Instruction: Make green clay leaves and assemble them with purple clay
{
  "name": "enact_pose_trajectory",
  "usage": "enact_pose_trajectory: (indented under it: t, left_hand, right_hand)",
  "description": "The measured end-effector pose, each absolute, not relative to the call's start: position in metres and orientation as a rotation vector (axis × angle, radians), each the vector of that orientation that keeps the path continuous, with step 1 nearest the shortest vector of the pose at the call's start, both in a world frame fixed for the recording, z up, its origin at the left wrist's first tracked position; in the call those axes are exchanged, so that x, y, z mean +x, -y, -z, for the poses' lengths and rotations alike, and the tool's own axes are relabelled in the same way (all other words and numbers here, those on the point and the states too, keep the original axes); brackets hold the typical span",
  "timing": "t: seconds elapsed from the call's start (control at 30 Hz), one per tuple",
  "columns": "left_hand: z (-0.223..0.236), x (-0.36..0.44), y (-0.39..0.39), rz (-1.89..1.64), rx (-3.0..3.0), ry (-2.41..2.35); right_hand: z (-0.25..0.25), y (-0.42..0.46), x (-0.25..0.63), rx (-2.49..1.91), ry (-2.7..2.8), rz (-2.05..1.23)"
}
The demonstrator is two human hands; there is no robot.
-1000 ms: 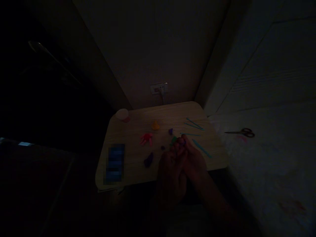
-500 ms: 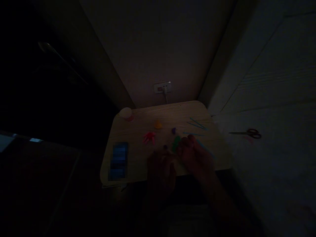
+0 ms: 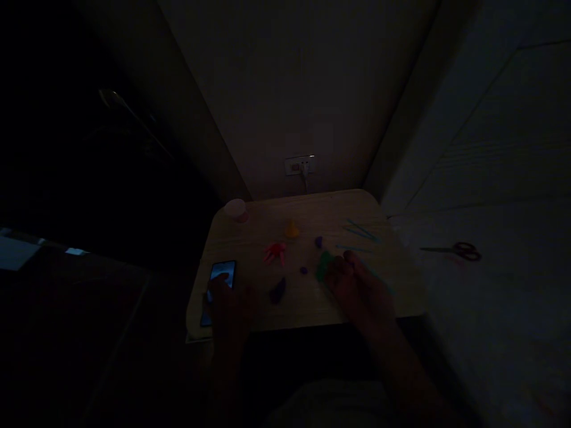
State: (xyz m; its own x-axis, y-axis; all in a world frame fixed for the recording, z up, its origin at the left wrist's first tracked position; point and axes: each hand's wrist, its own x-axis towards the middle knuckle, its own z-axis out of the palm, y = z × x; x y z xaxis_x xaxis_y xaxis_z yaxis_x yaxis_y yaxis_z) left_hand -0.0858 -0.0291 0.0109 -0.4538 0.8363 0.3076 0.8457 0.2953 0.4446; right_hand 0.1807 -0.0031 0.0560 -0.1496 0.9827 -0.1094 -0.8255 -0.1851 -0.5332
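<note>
In the dim light, my left hand (image 3: 232, 306) is over a phone (image 3: 222, 272) at the table's left, one finger stretched onto its lit screen. My right hand (image 3: 350, 282) is closed, fingertips pinched together; a hint of purple shows at them, but what they hold is not clear. A green lump (image 3: 324, 266) sits against its fingers, and I cannot tell if it is held. Between the hands lie a dark purple piece (image 3: 278, 290) and a small purple ball (image 3: 304, 270). Farther back are a red piece with legs (image 3: 275, 251), a yellow cone-like piece (image 3: 291, 229) and another purple piece (image 3: 318, 242).
Several thin blue sticks (image 3: 363, 230) lie at the right of the small wooden table (image 3: 263, 208). A pale cup-like container (image 3: 236, 210) is at its back left corner. Scissors (image 3: 464, 251) rest on the pale surface to the right. A wall socket (image 3: 300, 166) holds a plug.
My left hand has moved left from the table's front middle onto the phone, uncovering the dark purple piece. My right hand stays by the green lump. The view has shifted slightly.
</note>
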Motion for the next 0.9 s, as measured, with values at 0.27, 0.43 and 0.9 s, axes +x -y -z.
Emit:
enact_pose_trajectory:
  t: [0.27, 0.43, 0.9]
  left_hand:
    - [-0.036, -0.040, 0.036, 1.511, -2.029, 2.042]
    - [-0.063, 0.012, 0.044, 1.681, -2.498, 1.687]
    - [-0.058, 0.018, 0.043, 2.013, -2.409, 1.894]
  right_hand:
    - [-0.060, 0.013, 0.169, -0.815, 0.689, -1.513]
    - [-0.058, 0.019, 0.160, -0.909, 0.862, -1.581]
    - [-0.051, 0.016, 0.164, -0.829, 0.764, -1.743]
